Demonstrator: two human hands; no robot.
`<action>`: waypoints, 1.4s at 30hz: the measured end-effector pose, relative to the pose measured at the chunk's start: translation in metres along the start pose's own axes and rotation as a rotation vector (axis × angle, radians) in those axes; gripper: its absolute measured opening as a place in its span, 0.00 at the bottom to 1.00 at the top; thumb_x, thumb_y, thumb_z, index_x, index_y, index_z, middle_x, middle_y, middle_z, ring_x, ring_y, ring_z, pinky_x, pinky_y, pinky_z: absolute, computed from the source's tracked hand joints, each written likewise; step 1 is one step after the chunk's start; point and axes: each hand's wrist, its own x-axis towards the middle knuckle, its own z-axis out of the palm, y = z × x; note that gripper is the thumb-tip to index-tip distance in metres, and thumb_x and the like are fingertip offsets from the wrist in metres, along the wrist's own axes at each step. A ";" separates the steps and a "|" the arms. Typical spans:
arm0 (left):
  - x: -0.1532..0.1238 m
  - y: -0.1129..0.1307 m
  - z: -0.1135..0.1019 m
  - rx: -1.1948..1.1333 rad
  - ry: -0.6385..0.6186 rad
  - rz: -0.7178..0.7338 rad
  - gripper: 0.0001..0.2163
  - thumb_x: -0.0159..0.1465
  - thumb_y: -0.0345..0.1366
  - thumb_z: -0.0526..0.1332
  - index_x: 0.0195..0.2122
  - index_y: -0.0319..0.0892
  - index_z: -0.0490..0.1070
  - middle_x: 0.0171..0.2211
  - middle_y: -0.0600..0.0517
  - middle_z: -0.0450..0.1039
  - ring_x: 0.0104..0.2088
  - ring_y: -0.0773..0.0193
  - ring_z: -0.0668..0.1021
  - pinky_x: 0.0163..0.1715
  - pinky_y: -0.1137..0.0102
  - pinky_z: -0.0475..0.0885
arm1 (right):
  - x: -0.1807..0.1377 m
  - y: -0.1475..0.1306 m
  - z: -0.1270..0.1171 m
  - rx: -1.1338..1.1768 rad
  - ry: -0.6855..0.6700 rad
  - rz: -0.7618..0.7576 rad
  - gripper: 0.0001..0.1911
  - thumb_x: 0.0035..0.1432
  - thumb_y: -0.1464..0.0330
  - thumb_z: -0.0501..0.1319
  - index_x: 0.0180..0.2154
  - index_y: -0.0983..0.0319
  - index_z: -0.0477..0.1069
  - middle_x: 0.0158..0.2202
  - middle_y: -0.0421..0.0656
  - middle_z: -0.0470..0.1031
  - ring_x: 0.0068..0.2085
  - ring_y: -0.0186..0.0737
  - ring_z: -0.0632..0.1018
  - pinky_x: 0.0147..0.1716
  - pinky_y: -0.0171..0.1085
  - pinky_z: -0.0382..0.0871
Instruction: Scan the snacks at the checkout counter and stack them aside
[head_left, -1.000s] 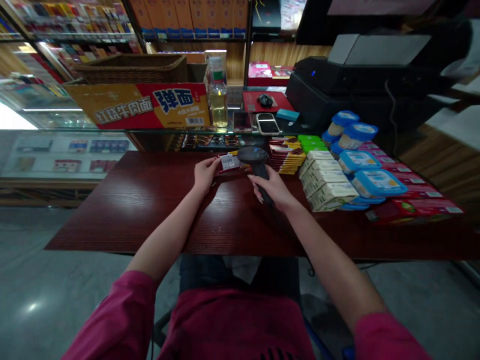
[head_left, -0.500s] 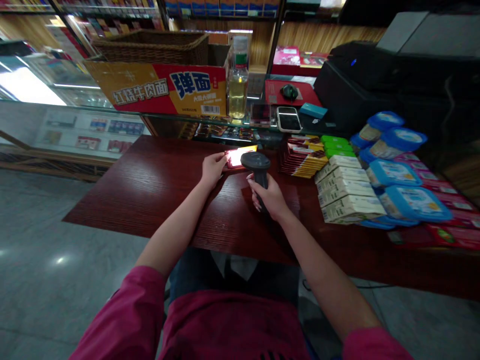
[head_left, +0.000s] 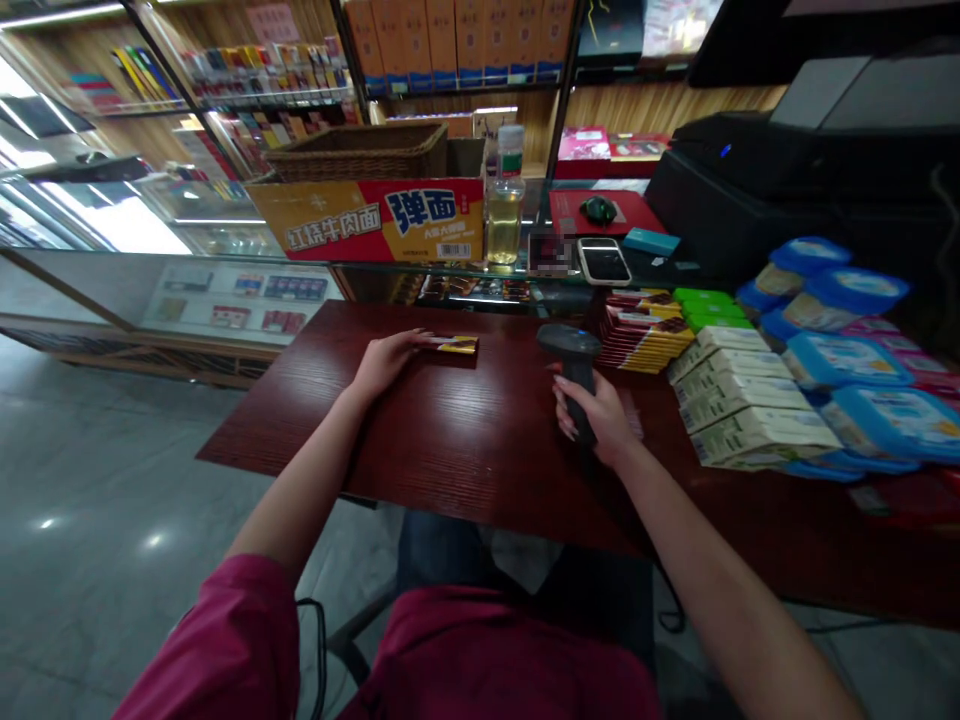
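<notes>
On the dark wooden table, my left hand (head_left: 390,362) has its fingers closed over the left end of a flat red-and-yellow packet (head_left: 459,344). The packet's other end sticks out to the right. My right hand (head_left: 600,418) is wrapped round the grip of a black handheld barcode scanner (head_left: 571,345), held above the table with its head tilted up. Just beyond the scanner rises a stack of similar red-and-yellow packets (head_left: 646,332). No scanning light shows on the packet.
Right of the stack are green packs (head_left: 712,305), pale cartons (head_left: 750,400) and blue-lidded tubs (head_left: 851,360). Behind, a glass counter carries a noodle carton (head_left: 345,225), a bottle (head_left: 506,215), a phone (head_left: 604,260) and a computer mouse (head_left: 598,209).
My left hand and the packet have moved left, away from the scanner. The scanner in my right hand has shifted right, and its bright light has left the packet. The view has tilted up.
</notes>
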 end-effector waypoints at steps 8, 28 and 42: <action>-0.023 -0.017 -0.038 0.490 -0.089 0.011 0.28 0.67 0.22 0.52 0.66 0.43 0.74 0.69 0.46 0.72 0.73 0.55 0.69 0.76 0.49 0.60 | 0.000 0.005 0.005 -0.052 -0.014 0.083 0.29 0.49 0.56 0.78 0.47 0.59 0.71 0.26 0.32 0.70 0.17 0.28 0.67 0.12 0.30 0.59; 0.043 -0.061 -0.051 0.635 -0.210 -0.192 0.25 0.74 0.45 0.58 0.66 0.36 0.73 0.67 0.37 0.73 0.68 0.47 0.75 0.68 0.59 0.70 | 0.002 0.006 -0.002 0.048 0.005 0.154 0.27 0.48 0.58 0.80 0.44 0.59 0.72 0.26 0.32 0.70 0.18 0.26 0.65 0.14 0.28 0.59; 0.064 0.045 0.067 0.328 -0.222 0.353 0.29 0.72 0.38 0.59 0.74 0.41 0.61 0.75 0.40 0.62 0.77 0.52 0.62 0.77 0.52 0.56 | -0.029 -0.007 -0.026 0.109 0.158 -0.078 0.28 0.50 0.56 0.77 0.48 0.56 0.69 0.26 0.30 0.68 0.17 0.27 0.64 0.13 0.29 0.57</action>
